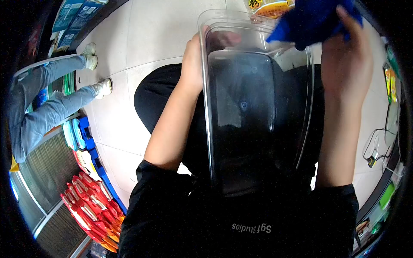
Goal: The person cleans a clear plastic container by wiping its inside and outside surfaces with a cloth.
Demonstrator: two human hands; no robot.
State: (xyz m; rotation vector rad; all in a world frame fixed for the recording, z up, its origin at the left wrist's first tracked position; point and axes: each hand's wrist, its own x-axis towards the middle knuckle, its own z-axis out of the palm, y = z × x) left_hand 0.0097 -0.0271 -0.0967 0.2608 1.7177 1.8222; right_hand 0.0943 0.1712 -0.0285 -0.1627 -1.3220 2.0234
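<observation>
A clear plastic bin [243, 79] rests over my lap, its long side running away from me. My left hand [194, 58] is closed on the bin's far left rim, with its fingers partly visible through the plastic. A blue cloth [316, 21] is bunched up in my right hand [347, 64], raised by the bin's far right corner and a little smeared by motion. My thumb and fingers press on the cloth, and part of the hand is hidden behind it.
A yellow package [273, 8] lies on the tiled floor beyond the bin. Another person's legs [60, 99] are at the left. Red packets [92, 206] are stacked beside blue crates [88, 137]. Cables [378, 148] trail at the right.
</observation>
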